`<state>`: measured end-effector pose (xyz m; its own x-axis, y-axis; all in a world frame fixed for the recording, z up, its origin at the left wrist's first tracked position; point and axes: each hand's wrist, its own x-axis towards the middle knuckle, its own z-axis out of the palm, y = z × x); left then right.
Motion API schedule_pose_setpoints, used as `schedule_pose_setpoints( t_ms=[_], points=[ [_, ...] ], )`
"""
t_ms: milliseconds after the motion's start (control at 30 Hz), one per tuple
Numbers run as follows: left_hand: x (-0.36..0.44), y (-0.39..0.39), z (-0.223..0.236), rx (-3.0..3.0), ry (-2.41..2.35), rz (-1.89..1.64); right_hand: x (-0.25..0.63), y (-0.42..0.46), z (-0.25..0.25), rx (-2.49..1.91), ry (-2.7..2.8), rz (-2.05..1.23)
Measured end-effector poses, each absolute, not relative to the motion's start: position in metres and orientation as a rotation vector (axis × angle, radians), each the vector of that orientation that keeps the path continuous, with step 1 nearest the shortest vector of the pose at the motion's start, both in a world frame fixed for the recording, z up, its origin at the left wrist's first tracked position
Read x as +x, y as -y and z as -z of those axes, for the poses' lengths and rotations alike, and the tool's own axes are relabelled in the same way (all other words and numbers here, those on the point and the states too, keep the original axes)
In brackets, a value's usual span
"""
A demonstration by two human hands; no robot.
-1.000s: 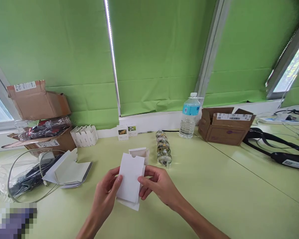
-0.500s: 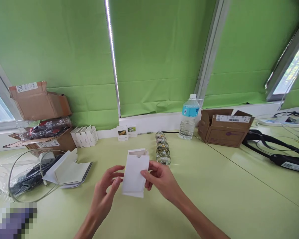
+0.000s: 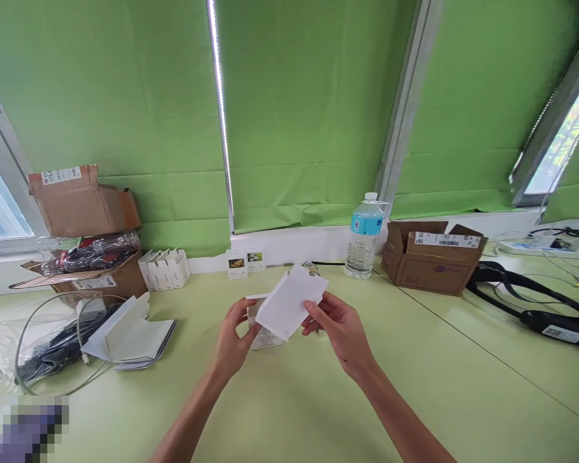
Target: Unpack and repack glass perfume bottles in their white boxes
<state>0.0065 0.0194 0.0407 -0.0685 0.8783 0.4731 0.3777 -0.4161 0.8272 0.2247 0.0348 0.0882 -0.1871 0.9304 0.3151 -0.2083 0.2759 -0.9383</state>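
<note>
My right hand [image 3: 341, 331] pinches a flat white card [image 3: 292, 303] between thumb and fingers, tilted to the right. Behind the card's lower left is a small white box [image 3: 266, 339] with fine print, partly hidden by it. The fingers and thumb of my left hand [image 3: 235, 337] are closed on that box's left edge. Past the card's upper corner, the top of a row of small glass jars [image 3: 311, 268] shows; the card and my right hand cover most of it.
Small white boxes [image 3: 164, 270] stand at the back left, near stacked cardboard boxes [image 3: 84, 206]. Folded white card sheets [image 3: 135, 341] and a cable lie left. Two picture cards [image 3: 237, 263] lean on the wall. A water bottle [image 3: 363, 241], an opened carton [image 3: 431, 260] and a black headset [image 3: 554, 315] are right.
My left hand has moved up and right and closed on the printed box. My right hand has moved right and up, turning the white card clockwise and partly away from the box.
</note>
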Motion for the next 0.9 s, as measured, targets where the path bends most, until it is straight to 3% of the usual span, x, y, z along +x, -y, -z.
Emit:
schedule_pose_setpoints(
  t_ms=[300,900],
  points=[
    [0.012,0.005,-0.053,1.652,-1.192,-1.309,0.223,-0.033,-0.089,-0.659,1.365,-1.228],
    [0.014,0.012,-0.047,1.677,-1.210,-1.356,0.225,-0.035,-0.088,-0.743,1.558,-1.090]
  ],
)
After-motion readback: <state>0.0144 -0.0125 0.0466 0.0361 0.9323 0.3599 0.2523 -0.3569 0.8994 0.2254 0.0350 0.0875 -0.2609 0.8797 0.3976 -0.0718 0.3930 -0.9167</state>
